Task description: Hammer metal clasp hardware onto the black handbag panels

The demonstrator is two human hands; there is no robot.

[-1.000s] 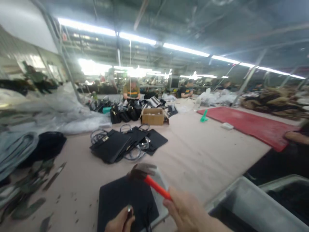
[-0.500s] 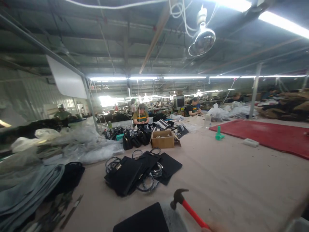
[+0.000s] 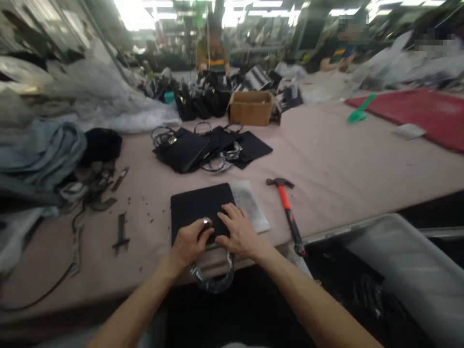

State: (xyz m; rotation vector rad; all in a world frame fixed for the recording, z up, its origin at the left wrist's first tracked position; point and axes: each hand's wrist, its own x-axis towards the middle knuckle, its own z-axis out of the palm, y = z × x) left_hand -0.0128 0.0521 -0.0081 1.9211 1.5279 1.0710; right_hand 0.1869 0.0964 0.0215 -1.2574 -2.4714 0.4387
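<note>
Black bag (image 3: pixel 201 200) lies flat on counter (image 3: pixel 333 169) under fingers of L hand (image 3: pixel 189 244) & R hand (image 3: pixel 239 231), w/ handle (image 3: pixel 213 286) looping out on near side. L fingers pinch small metal-tipped tool (image 3: pixel 206 222); R fingers spread over bag, hammer (image 3: pixel 285 202) to their R, more black bags (image 3: pixel 184 151) beyond.

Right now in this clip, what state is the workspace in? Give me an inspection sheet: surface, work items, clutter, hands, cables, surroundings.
Surface: pinkish tabletop, creased, dark specks at left.
Work items: black handbag lying flat, wrapped handle past the table edge; grey slab showing at its right; claw hammer lying farther right.
Clutter: pile of black bags, cardboard box, metal tools at left.
Hands: left hand grips a small metal-topped tool over the handbag; right hand spread on it.
Cables: dark cord, front left.
Surroundings: co-worker beyond the table; bin at right.
</note>
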